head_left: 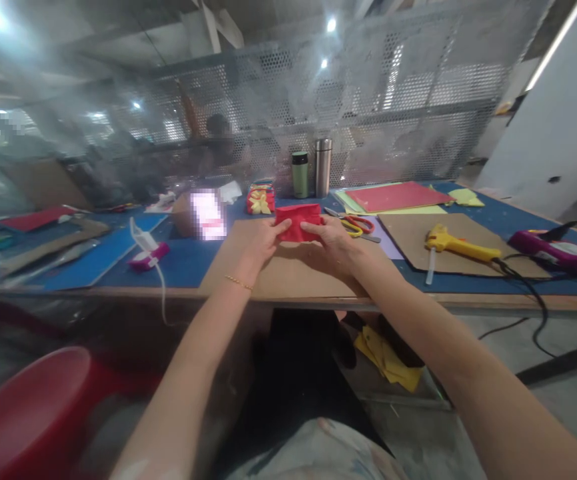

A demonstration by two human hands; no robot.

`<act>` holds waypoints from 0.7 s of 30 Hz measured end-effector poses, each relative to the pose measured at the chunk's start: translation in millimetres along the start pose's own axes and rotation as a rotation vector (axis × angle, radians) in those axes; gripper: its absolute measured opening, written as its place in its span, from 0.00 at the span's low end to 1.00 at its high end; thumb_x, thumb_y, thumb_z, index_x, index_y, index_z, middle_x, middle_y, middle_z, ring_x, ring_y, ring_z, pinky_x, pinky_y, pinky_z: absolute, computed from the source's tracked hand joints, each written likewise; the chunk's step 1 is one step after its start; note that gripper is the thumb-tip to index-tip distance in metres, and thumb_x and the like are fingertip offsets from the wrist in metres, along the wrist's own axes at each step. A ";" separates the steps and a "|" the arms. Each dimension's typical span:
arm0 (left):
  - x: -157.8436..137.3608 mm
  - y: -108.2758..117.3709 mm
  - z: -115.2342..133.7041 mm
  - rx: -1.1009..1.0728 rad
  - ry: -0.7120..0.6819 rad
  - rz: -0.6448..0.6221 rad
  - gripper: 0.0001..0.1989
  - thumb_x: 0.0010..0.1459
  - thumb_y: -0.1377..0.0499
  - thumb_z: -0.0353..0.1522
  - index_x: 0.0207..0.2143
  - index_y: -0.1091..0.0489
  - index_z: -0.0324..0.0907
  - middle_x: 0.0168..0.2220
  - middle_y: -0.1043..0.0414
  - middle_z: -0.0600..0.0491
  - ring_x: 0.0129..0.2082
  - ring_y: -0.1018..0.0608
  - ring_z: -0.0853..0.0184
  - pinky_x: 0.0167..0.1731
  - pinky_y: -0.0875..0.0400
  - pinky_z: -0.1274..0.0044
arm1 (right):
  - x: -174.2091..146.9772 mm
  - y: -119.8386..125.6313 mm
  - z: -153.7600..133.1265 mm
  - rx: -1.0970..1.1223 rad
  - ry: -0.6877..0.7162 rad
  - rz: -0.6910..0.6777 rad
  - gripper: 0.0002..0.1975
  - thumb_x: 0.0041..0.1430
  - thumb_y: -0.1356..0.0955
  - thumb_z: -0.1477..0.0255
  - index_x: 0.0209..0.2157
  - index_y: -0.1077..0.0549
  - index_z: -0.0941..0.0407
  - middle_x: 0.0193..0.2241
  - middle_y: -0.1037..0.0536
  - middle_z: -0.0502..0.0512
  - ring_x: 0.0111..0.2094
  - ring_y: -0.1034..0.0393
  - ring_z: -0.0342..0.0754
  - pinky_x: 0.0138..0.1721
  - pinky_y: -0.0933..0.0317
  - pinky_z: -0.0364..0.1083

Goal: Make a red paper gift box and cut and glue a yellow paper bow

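From the head camera: the piece being worked on is a soft-looking red rectangle, cloth or felt [297, 231], out in front of the person, over a flat brown cardboard sheet [293, 277] at the near edge of the blue tabletop [193, 262]. Left hand [268, 235] has its left end and right hand [334, 237] its right end, both closed to a pinch with thumbs on the side facing the wearer. The other fingers are mostly hidden behind. My guess is that holding both ends keeps something this floppy flat and taut. The cardboard's probably there as a clean work surface.

Long axis runs left to right, pretty much parallel to the table's near edge, broad face toward the wearer. No obvious front end, so I can't say which way it "points". There's shadow below, so it looks lifted, but I can't tell whether any edge touches.

Scissors with yellow and orange handles [354, 234] lie just right of the right hand, presumably for easy reach. Farther right, a yellow glue gun [463, 247] rests on a second brown board [404, 235], maybe to protect the table.
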State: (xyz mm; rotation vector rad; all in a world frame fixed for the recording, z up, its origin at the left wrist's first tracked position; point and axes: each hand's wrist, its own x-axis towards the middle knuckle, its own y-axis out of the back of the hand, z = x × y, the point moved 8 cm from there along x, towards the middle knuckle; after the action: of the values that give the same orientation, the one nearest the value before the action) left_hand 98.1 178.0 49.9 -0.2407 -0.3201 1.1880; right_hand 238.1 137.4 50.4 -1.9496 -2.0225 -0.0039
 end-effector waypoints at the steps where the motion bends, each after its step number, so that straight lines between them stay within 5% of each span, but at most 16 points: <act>1: -2.2 -3.8 -0.4 -0.009 0.001 -0.033 0.06 0.62 0.37 0.25 0.32 0.21 0.38 0.31 0.19 0.48 0.32 0.19 0.65 0.42 0.26 0.72 | 1.2 1.7 0.6 -0.009 0.012 0.011 0.14 0.42 0.20 0.62 0.29 0.21 0.52 0.30 0.16 0.51 0.32 0.23 0.52 0.39 0.28 0.52; 8: -1.0 2.5 -5.0 -0.011 0.043 0.006 0.07 0.62 0.37 0.26 0.30 0.22 0.38 0.29 0.22 0.48 0.30 0.21 0.66 0.39 0.28 0.72 | 17.7 23.2 18.1 0.090 0.037 0.134 0.16 0.39 0.19 0.69 0.33 0.19 0.53 0.32 0.15 0.52 0.32 0.20 0.51 0.41 0.26 0.51; 12: 0.3 8.9 -3.8 0.035 0.023 0.088 0.08 0.60 0.37 0.24 0.27 0.23 0.38 0.25 0.24 0.51 0.26 0.24 0.70 0.35 0.30 0.75 | 19.7 23.7 19.9 0.056 0.039 0.082 0.17 0.41 0.19 0.69 0.36 0.19 0.53 0.33 0.14 0.55 0.34 0.19 0.54 0.40 0.25 0.52; 21: -2.4 -0.3 -3.3 0.057 0.027 -0.020 0.03 0.59 0.35 0.29 0.36 0.20 0.41 0.26 0.21 0.51 0.27 0.22 0.67 0.32 0.28 0.74 | 17.9 17.0 14.7 0.043 0.024 0.032 0.18 0.39 0.19 0.67 0.35 0.21 0.52 0.34 0.14 0.53 0.37 0.19 0.54 0.43 0.26 0.52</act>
State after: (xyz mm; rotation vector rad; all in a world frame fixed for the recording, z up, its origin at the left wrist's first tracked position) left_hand 98.7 175.6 46.7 -0.2034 -0.2646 1.1715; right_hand 251.1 159.2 36.9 -1.9461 -1.9593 0.0232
